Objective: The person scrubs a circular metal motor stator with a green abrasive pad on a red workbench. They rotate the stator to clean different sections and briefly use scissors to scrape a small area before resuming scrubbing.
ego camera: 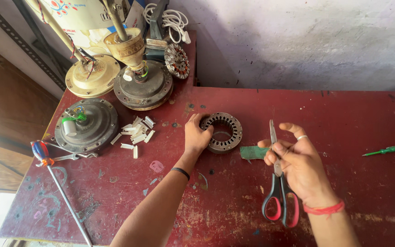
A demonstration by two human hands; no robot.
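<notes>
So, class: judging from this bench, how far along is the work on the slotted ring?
Looks done: a pile of small white strips lies cut beside the ring. In hand: the left hand grips the bare metal slotted ring; the right hand holds scissors and a green sheet piece. Left: the ring's slots look empty, with no strips or windings visible.

Bare tabletop (334, 119) right; fan motors (115, 87) crowd the left.

A fan repair workshop. Opened fan motors (87, 126) crowd a scarred red bench (353, 114). Nearby lie a stator (227, 132), a screwdriver (384, 150) and pliers (46, 155).
</notes>
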